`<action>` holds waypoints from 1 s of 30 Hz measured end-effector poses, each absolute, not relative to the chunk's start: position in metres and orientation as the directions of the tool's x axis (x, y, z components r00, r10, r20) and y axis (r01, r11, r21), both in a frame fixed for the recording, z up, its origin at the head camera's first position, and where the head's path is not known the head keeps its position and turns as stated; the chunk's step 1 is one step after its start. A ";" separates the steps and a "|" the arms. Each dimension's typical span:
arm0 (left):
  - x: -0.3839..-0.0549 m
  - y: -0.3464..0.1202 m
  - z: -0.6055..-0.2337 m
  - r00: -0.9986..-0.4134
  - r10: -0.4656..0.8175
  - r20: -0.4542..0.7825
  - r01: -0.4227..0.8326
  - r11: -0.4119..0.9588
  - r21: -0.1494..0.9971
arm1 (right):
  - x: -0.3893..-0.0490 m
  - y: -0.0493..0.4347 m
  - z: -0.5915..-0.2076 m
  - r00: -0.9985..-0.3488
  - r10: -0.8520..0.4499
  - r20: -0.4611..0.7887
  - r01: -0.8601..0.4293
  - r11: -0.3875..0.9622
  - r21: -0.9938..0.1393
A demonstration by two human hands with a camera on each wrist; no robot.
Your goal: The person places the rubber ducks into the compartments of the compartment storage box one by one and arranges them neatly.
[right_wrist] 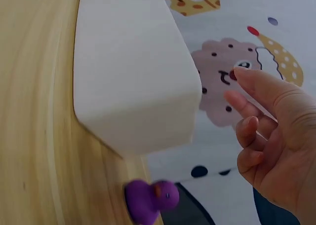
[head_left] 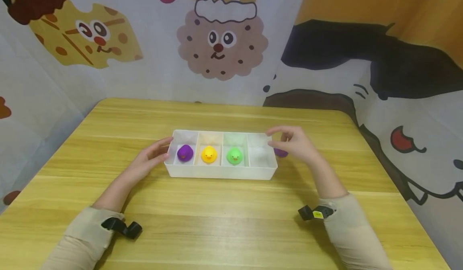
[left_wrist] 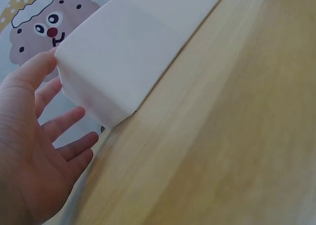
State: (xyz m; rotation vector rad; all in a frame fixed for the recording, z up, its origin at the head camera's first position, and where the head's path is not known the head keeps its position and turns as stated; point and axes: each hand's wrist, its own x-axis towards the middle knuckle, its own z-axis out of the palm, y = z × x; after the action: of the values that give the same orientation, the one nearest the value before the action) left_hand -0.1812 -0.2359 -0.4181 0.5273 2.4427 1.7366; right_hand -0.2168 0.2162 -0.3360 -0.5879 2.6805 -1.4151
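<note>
A long white divided box (head_left: 220, 172) sits on the table, with a purple rubber duck (head_left: 185, 153), a yellow one (head_left: 209, 154) and a green one (head_left: 235, 156) in separate compartments from the left. My left hand (head_left: 147, 161) touches the box's left end with its thumb, fingers spread and only slightly bent. At the right end, my right hand (head_left: 292, 143) hovers by the rim, thumb and forefinger apart, holding nothing. Beside that end, partly hidden under the right hand in the head view, a second purple rubber duck (right_wrist: 143, 201) stands on the table.
The wooden table (head_left: 217, 221) has a rounded far edge. Behind it hangs a white cloth (head_left: 144, 81) printed with cartoon figures. Small black camera mounts are strapped to the left sleeve (head_left: 85, 234) and right sleeve (head_left: 352, 226).
</note>
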 end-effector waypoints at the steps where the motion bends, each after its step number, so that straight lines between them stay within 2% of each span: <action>1: -0.181 -0.236 -0.418 -0.935 0.334 0.118 0.222 0.291 0.931 | -0.217 0.220 -0.337 -0.927 -0.350 0.137 -0.311 0.511 -0.801; 14: -0.182 -0.236 -0.420 -0.934 0.333 0.126 0.228 0.287 0.931 | -0.222 0.257 -0.349 -0.938 -0.299 0.177 -0.320 0.541 -0.778; 30: -0.182 -0.236 -0.419 -0.933 0.339 0.121 0.221 0.273 0.936 | -0.234 0.274 -0.373 -0.967 -0.255 0.017 -0.173 0.604 -0.778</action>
State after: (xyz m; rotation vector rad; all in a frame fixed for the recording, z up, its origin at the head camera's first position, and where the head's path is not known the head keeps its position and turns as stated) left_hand -0.1819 -0.2361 -0.4190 0.5356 2.4226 1.7549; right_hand -0.2342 0.2742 -0.3728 -0.3646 2.7269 -1.3065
